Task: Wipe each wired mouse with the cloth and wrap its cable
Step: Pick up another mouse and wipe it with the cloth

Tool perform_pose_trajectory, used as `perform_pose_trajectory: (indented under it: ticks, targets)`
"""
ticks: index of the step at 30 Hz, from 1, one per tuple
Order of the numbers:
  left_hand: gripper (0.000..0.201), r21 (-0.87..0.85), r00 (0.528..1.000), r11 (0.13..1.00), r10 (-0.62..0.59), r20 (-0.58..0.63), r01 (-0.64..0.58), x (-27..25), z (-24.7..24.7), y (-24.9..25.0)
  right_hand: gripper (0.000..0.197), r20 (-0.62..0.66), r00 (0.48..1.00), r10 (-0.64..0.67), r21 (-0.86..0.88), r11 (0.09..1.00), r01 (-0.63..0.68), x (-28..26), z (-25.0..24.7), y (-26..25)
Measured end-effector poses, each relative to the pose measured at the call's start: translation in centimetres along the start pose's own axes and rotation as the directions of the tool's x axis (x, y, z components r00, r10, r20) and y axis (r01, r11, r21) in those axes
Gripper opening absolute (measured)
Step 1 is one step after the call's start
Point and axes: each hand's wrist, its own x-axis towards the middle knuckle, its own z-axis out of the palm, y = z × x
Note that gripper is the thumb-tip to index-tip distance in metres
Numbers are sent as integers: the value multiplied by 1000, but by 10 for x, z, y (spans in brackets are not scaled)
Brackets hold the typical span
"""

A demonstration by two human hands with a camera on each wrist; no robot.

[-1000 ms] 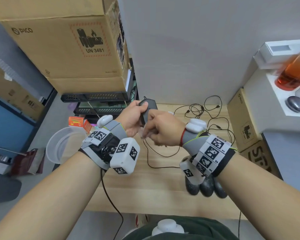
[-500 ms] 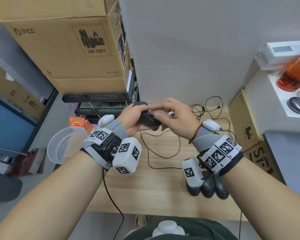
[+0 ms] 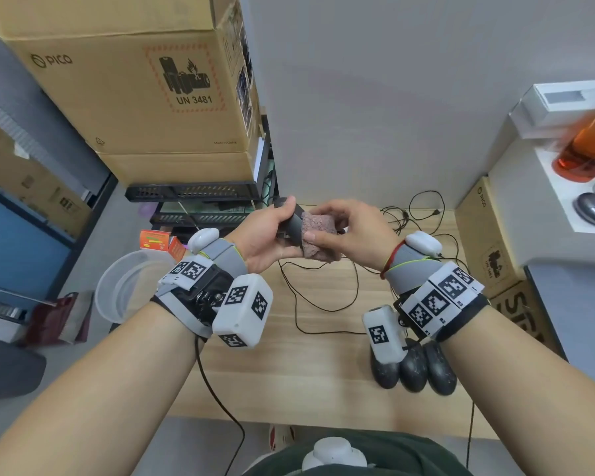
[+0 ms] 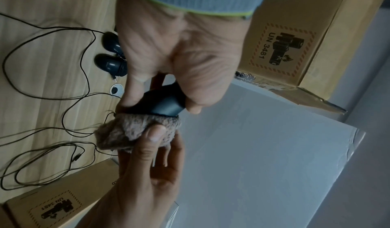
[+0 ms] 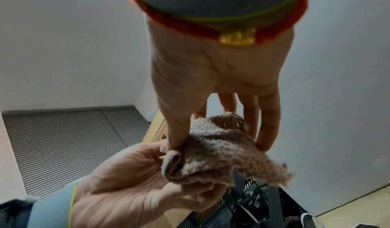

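We hold the black mouse (image 3: 291,225) up above the wooden desk (image 3: 289,372), our left hand (image 3: 267,237) curled round its body so 1 end stays exposed for wiping. Our right hand (image 3: 352,235) pinches the folded brown cloth (image 3: 318,239) between thumb and fingers and presses it against that end. The mouse's cable (image 3: 318,305) hangs loose down to the desk, not yet wrapped. Nearer us on the desk, 3 dark mice (image 3: 414,369) lie side by side, kept out of the working space.

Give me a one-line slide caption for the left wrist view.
Left hand grips a black wired mouse while the right hand presses a brown cloth against it above the wooden table.
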Motion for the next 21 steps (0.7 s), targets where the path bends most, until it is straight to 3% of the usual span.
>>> perform_pose_trajectory:
  ticks: [5,7,11,15,18,21]
  targets:
    - [54,93,999,995,34,-10,-33,1,8,0,59,-52,997,63,-119,991,-69,2,21,-6]
    - [54,103,999,994,38,-36,-34,1,8,1,55,-31,998,49,-106,993,-52,2,22,-8]
    - [51,30,996,999,16,-85,-13,0,-1,6,38,87,994,68,187,979,-84,-2,9,-5]
    - [48,61,994,998,40,-98,-34,-1,1,10,36,58,993,100,313,943,-113,-3,12,-10]
    - [47,109,996,993,50,-71,-42,-2,7,8,57,-3,987,163,257,953,-157,2,20,-14]
    - [48,153,997,987,54,-52,-46,0,10,8,72,-47,981,190,92,978,-185,8,25,-7]
